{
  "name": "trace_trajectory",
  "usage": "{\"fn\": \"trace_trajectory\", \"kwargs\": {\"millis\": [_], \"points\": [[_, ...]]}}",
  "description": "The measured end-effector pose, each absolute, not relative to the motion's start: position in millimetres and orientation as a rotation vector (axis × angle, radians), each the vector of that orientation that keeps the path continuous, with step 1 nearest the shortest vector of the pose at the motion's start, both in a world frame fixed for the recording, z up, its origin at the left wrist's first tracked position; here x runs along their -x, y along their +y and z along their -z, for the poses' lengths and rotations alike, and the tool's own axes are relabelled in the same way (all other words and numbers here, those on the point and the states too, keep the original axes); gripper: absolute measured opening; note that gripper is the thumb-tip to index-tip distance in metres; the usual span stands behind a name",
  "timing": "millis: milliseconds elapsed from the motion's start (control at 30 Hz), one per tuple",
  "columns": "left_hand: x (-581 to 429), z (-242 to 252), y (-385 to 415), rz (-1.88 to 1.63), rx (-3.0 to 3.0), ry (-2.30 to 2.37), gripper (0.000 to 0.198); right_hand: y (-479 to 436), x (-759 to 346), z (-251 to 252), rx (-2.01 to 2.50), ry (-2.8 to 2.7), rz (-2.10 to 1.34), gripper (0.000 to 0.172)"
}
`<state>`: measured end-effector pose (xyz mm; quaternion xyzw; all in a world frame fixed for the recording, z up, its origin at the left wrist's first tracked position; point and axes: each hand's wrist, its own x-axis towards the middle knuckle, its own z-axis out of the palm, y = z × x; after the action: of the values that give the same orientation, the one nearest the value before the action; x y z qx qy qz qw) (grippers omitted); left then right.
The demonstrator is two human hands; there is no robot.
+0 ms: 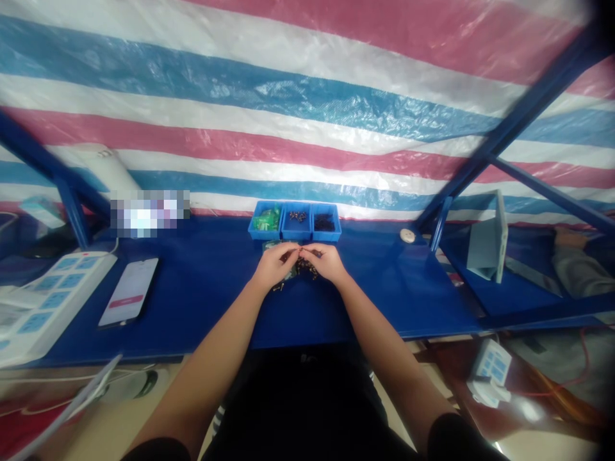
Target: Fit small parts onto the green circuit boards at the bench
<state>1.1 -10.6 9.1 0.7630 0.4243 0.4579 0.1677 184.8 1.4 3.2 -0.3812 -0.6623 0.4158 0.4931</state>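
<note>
Forearms (216,358) reach forward over blue counter (202,301). Left hand (275,264) and right hand (328,261): fingers curled, tips meeting, pinching small dark parts (302,264) just before three blue bins (295,225). More parts loose beneath. Work likely midway; finished count unclear.

Both arms bare, stretched fwd: left forearm (216,358) & right forearm (384,358) angle inward and converge. Left hand (275,264) & right hand (329,262) sit side by side, knuckles up, fingers curled, tips pinched, nearly touching each other. Wrists approx. level.
</note>
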Motion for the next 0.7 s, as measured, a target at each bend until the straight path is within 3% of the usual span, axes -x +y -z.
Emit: {"fn": "trace_trajectory", "kwargs": {"millis": [167,433,700], "points": [[-0.1,-14.3,-12.2,-1.217,-2.181,1.197,0.022,1.4,-182.2,-0.2,0.853,-1.588,-1.013,0.037],[1.1,-17.5,-12.6,-1.125,-2.179,1.242,0.03,-0.5,-182.8,-5.4,0.903,-1.595,-0.94,0.025],[-1.5,-13.2,-11.7,-1.225,-2.136,1.278,0.029,3.2,-183.8,-1.3,0.918,-1.529,-0.993,0.028]]}}
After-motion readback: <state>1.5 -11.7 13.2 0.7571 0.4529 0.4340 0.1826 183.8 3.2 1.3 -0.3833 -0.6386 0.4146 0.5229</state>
